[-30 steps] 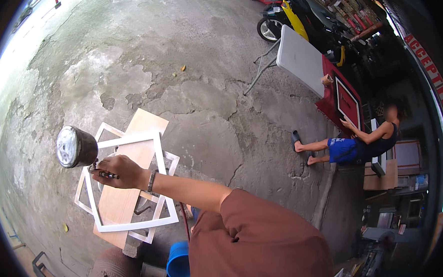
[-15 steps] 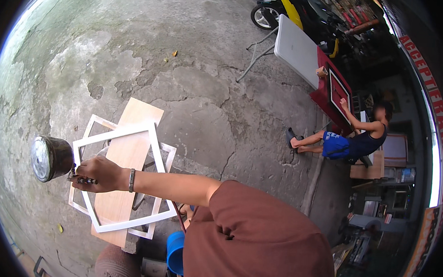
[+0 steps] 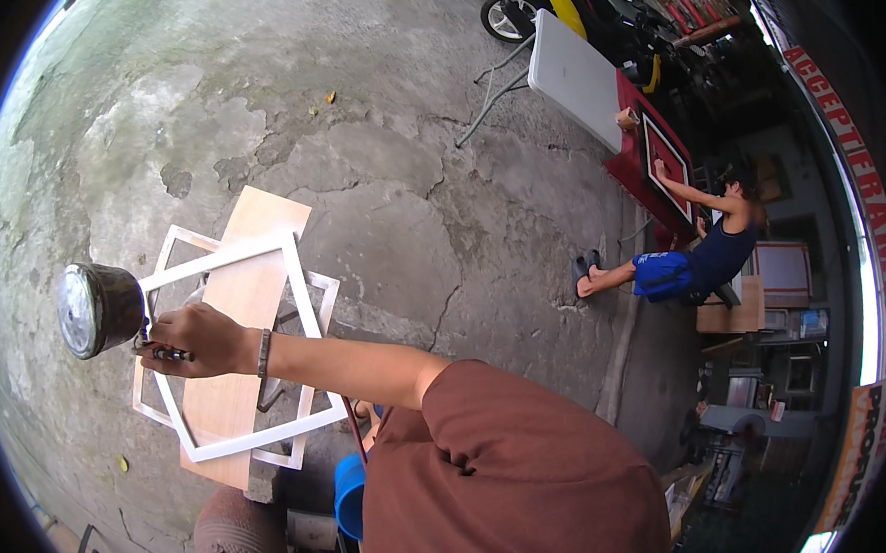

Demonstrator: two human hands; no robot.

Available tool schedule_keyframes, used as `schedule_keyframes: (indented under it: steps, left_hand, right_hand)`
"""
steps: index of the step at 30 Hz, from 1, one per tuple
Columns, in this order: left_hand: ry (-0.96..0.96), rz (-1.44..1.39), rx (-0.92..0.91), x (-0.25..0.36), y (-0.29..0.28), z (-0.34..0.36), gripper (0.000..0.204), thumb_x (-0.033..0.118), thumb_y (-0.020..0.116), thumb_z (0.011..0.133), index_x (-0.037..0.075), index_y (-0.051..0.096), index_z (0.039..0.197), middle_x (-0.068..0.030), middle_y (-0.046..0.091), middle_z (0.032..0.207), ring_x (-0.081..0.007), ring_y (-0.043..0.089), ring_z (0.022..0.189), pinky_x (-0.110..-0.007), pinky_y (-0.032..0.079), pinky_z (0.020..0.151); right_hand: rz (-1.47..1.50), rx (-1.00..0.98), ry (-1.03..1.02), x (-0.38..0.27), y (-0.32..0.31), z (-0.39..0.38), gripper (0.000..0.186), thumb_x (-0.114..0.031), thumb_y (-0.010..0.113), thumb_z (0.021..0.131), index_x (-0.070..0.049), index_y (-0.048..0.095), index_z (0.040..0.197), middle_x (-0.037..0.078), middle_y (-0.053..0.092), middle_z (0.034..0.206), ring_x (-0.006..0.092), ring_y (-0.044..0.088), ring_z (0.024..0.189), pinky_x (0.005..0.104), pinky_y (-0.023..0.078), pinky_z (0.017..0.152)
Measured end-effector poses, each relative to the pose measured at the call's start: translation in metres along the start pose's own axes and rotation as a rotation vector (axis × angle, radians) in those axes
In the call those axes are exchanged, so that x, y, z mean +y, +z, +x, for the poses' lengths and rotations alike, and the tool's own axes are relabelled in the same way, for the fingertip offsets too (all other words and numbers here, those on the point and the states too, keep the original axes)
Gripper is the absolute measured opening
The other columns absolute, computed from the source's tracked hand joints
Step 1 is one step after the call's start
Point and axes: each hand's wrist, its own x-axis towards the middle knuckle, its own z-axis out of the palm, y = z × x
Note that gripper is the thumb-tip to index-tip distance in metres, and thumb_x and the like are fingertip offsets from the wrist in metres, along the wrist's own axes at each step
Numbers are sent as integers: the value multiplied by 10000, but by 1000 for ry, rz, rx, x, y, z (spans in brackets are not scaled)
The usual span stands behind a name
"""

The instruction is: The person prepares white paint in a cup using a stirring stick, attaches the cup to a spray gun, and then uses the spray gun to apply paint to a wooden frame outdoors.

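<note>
My right arm [image 3: 358, 367], in a brown short sleeve and with a metal wristband, reaches across to the left. At its end my right hand [image 3: 201, 340] is closed round the handle of what looks like a spray gun. The metal cup [image 3: 101, 311] on the gun is round, with dark stains. Just beyond my fingers lies a white picture frame [image 3: 244, 444]. It rests askew on a pale wooden board [image 3: 236, 311], over a second, partly white frame [image 3: 304, 439]. My left hand is not in view.
A blue bucket [image 3: 348, 497] and a round, textured brown pot [image 3: 239, 531] stand close to my body. Cracked concrete [image 3: 386, 213] surrounds the frames. At right, another person [image 3: 710, 245] works over a dark frame on a red-covered table [image 3: 619, 171]. A motorcycle [image 3: 567, 13] is parked behind.
My view has shifted slightly, so the surroundings sit a little further left. My hand and the spray gun stay almost where they were. The other person leans differently over the red-covered table.
</note>
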Motion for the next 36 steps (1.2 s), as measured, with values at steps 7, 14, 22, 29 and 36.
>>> schedule_keyframes:
  steps: [7,14,22,29,36]
  left_hand:
    - [-61,-5,46,-18,3,-12,546,354,772,927,-7,450,672,-113,365,562,-173,312,597,-416,327,525]
    - [-111,-18,81,-32,9,-24,541,349,771,928,-8,454,674,-115,369,563,-173,313,597,-416,330,526]
    - [-198,-117,210,-45,24,-55,534,343,771,929,-9,458,677,-118,373,564,-174,315,598,-416,333,528]
    - [-241,-332,384,-18,27,-106,572,399,823,873,-7,473,670,-112,404,578,-190,342,582,-391,348,530]
    - [-285,-273,511,-25,36,-134,580,419,866,790,21,486,608,-137,500,586,-342,520,575,-443,396,564]
  right_hand:
    - [-8,-6,21,17,2,-6,201,-265,739,925,-74,680,910,83,666,722,296,681,614,405,544,570]
    - [-47,-27,71,25,-4,-12,209,-272,749,913,-72,707,873,100,669,712,308,682,613,403,551,576]
    - [-60,-71,-17,50,6,2,202,-249,742,912,-54,725,864,106,674,763,295,678,672,395,545,597]
    - [-53,-184,111,62,3,22,181,-104,727,965,-59,774,1134,4,713,762,45,468,560,238,380,498]
    - [-59,-266,152,120,59,-40,263,-215,660,1036,-20,767,1176,64,752,809,37,533,492,220,406,469]
